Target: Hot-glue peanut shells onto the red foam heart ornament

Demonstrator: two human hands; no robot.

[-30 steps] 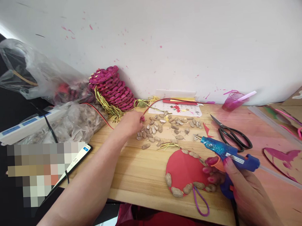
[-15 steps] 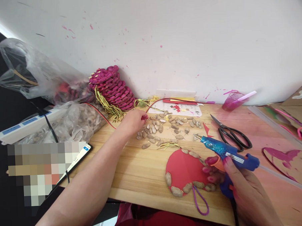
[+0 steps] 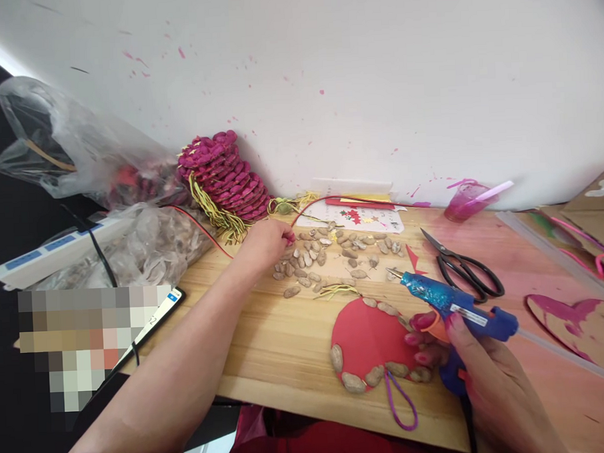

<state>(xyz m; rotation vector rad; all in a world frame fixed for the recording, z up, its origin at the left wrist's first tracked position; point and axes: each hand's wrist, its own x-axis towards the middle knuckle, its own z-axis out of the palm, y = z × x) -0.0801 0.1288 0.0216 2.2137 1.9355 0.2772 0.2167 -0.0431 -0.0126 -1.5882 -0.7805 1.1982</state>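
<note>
My right hand (image 3: 481,372) is wrapped around a blue hot glue gun (image 3: 443,300), its metal nozzle pointing left. Below and left of the gun lies a red heart-shaped piece (image 3: 369,337) with peanuts (image 3: 354,383) along part of its edge, a purple cord loop (image 3: 402,402) at the bottom and yellow-green strands at the top. At the left end of the scattered loose peanuts (image 3: 308,258), my left hand (image 3: 273,242) reaches down with fingers drawn together. Whatever is between those fingertips is hidden.
Black-handled scissors (image 3: 469,269) lie behind the glue gun. A pink-stained cup (image 3: 464,203) stands by the wall. Purple-painted peanut bundle (image 3: 224,180), plastic bags (image 3: 152,240) and a power strip (image 3: 57,247) occupy the left. A painted cardboard heart (image 3: 577,328) lies right.
The fingertips of my left hand have shifted very slightly among the peanuts. My right hand, the glue gun and the red heart have stayed in place.
</note>
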